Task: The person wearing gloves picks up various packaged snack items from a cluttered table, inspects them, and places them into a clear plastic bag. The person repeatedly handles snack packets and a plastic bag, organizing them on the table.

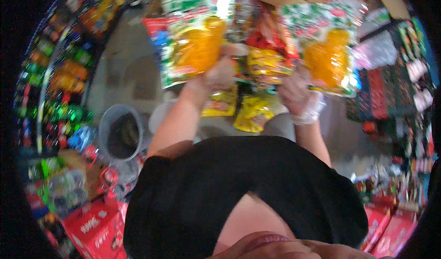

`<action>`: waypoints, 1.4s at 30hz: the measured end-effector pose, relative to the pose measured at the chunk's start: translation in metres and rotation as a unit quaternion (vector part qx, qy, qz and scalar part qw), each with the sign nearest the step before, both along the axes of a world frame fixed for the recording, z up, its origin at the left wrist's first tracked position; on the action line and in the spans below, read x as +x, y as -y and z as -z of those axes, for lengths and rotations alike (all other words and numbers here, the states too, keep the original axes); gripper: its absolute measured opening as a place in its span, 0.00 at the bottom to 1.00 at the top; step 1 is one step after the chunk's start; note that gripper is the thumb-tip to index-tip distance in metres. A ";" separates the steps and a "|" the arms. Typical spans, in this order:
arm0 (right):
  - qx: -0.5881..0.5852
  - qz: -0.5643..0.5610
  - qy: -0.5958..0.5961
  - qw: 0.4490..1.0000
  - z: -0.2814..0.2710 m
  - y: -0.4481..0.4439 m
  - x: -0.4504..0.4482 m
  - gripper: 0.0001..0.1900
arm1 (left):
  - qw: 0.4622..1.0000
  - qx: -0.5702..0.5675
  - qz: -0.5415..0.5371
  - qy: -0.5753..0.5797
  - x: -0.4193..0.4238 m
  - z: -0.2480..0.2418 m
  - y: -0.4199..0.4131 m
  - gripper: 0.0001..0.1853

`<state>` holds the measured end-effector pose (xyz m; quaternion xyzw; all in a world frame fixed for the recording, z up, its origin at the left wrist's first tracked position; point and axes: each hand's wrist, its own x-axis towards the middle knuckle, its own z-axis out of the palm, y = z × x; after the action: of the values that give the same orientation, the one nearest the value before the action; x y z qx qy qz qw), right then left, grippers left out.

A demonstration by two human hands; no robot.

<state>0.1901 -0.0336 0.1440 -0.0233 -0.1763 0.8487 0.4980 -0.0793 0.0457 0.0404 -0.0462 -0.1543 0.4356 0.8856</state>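
Observation:
My left hand (222, 69) grips a white-and-green plastic packet (196, 48) with orange contents showing through its window. A red-and-blue packet edge (156, 35) shows behind it. In a thin clear plastic glove, my right hand (296, 86) holds a similar packet (327, 59), also with orange contents. Between my hands hang red and yellow packets (268, 62); blur hides which fingers, if any, touch them. Below lie two yellow packets, one (220, 104) near my left forearm and one (255, 112) near my right wrist.
Shelves of bottles and packets (65, 76) curve along the left. A round plastic bin (120, 131) stands beside my left arm. Red boxes (96, 228) and wrapped bottles (67, 186) are at the lower left. Dark goods with a red strip (377, 90) and more red boxes (389, 228) line the right.

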 end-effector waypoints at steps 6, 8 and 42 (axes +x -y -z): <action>0.003 -0.042 -0.061 0.997 -0.010 -0.007 -0.010 0.15 | 0.939 0.295 -0.105 -0.144 -0.010 -0.016 0.018 0.39; 0.023 -0.051 -0.085 0.995 -0.009 -0.007 -0.007 0.14 | 0.946 0.262 -0.099 -0.164 -0.008 -0.018 0.018 0.38; -0.026 -0.030 -0.109 0.993 -0.011 -0.009 -0.005 0.13 | 0.955 0.154 -0.076 -0.240 -0.007 -0.038 0.018 0.35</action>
<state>0.1855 -0.0246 0.1550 0.0620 -0.0997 0.8651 0.4877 -0.0858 0.0280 0.0783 0.2089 -0.0055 0.4710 0.8570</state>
